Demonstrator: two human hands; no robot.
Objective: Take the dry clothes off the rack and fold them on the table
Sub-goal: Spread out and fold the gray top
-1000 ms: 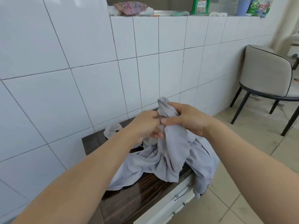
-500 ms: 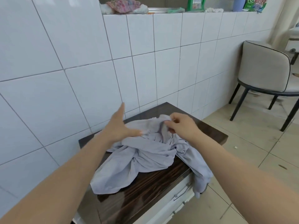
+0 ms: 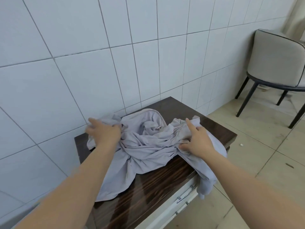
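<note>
Cloth first: your pale lilac garment lies crumpled on the dark wooden bench, one end drooping over the front edge above the drawer handle, so it needs spreading before any fold. Your left hand pins the far-left bunch, fingers blurred, grasp unclear; your right hand presses flat, fingers released, to smooth the cloth outward

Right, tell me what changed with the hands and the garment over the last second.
The hands moved apart: from bunching the grey garment up together above the table, they lowered it, and now the left hand grips its left side while the right hand presses its right side with spread fingers. The garment lies wider but crumpled. One end hangs over the drawer front as before; the chair stayed put.
</note>
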